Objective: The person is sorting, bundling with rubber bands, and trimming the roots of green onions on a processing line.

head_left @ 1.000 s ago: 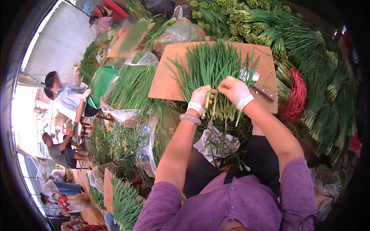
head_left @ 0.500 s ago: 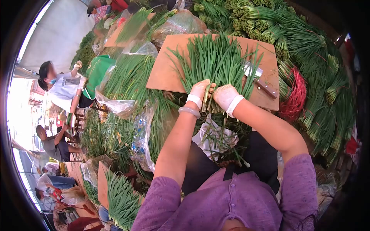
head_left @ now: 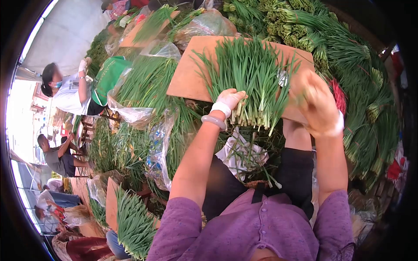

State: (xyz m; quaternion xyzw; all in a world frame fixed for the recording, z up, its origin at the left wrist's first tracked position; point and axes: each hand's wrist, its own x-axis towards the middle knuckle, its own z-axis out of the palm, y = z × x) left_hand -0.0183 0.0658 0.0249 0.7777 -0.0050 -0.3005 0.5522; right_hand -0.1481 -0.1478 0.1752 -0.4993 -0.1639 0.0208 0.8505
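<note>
A thick spread of garlic chives (head_left: 248, 74) lies on a tan wooden board (head_left: 187, 80), pale stem ends toward me and leaves pointing away. My left hand (head_left: 230, 99), in a thin whitish glove, is closed at the left side of the stems, its fingers pressed together on them. To the right, my right hand (head_left: 312, 102) is raised over the board's right side, apart from the pile. Motion smears its fingers. Beside the chives a knife blade (head_left: 283, 78) shows, and the handle is hidden behind that hand.
Red ties (head_left: 338, 98) hang right of the board, beside stacked chive bundles (head_left: 361, 87). Loose chives on plastic wrap (head_left: 143, 87) lie at left. A white cloth (head_left: 237, 152) sits between my knees. A co-worker in a white top (head_left: 69, 95) sits at far left.
My right hand has left the stem ends and moved right and up over the knife. My left hand stays by the stems, which now lie spread along the board's near edge.
</note>
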